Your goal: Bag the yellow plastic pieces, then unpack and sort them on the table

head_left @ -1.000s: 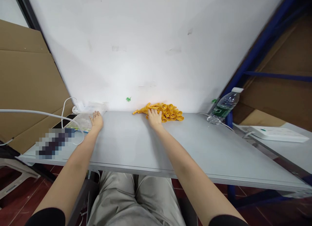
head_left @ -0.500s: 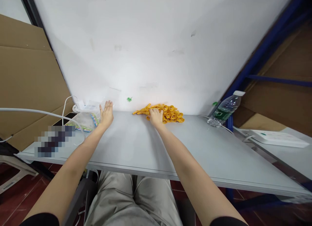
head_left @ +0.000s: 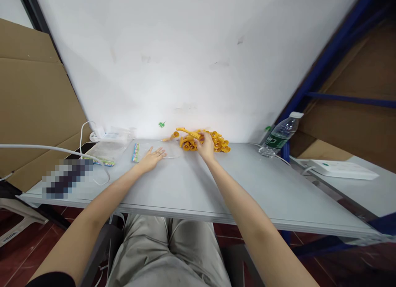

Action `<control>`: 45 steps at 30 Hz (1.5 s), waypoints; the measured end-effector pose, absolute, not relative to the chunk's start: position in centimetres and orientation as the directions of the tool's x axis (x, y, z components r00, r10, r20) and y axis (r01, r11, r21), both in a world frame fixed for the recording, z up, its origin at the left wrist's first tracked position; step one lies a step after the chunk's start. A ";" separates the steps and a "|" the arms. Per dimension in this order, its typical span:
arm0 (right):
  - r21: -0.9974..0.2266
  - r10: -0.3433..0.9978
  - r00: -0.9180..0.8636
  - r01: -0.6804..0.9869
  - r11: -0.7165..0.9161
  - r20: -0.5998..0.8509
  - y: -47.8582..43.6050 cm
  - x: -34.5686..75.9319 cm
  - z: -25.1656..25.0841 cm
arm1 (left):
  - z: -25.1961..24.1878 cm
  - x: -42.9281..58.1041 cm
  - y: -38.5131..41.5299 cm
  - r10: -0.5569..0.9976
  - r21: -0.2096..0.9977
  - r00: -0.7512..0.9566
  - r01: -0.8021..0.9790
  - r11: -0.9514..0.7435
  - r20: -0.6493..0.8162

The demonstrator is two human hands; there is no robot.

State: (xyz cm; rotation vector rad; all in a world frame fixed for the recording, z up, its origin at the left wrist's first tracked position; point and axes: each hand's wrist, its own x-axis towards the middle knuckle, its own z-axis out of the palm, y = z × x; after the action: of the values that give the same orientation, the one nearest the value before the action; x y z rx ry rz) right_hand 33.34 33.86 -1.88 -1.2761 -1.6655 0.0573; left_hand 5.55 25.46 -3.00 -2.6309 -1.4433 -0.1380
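My left hand (head_left: 151, 160) lies with its fingers spread on a clear plastic bag (head_left: 135, 152) that has a colourful printed strip at its left end. The bag is flat on the grey table, and its right end reaches the yellow pieces. My right hand (head_left: 206, 147) pinches a yellow plastic toy horn (head_left: 188, 132), whose thin end points left. Under and beside that hand is a pile of similar yellow horns (head_left: 222, 144), with several flared mouths facing me. One more horn (head_left: 175, 134) lies left of the pile, behind the bag.
More clear bags (head_left: 111, 148) lie at the left, beside a dark flat device, a white cable (head_left: 55, 146) and a blurred-out patch. A water bottle (head_left: 283, 134) leans at the right. A white wall (head_left: 192, 72) rises behind the table; a white power strip (head_left: 343, 169) sits further right.
My left hand has come right from the stack of bags, and one bag now lies under it. My right hand has lifted a toy horn slightly from the pile.
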 end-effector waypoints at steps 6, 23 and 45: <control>-0.769 0.789 0.162 0.406 0.494 0.593 31.8 33.8 -4.1 | -3.7 5.4 25.7 0.859 0.009 0.509 0.860 -0.510 0.048; -0.820 0.868 0.003 0.331 0.468 0.496 30.0 33.8 -6.7 | -0.4 7.3 27.5 0.997 0.171 0.067 0.983 -0.059 -0.039; -0.789 0.896 -0.253 0.427 0.442 0.365 29.6 34.8 -7.1 | 0.3 12.4 27.5 0.999 -0.065 -0.036 0.997 0.034 -0.028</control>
State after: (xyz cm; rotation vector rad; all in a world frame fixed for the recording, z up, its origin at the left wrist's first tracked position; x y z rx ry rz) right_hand 34.76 29.58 -7.13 -1.1221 -1.8577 0.7060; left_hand 12.40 27.49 0.30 -2.1633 -2.2409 0.1036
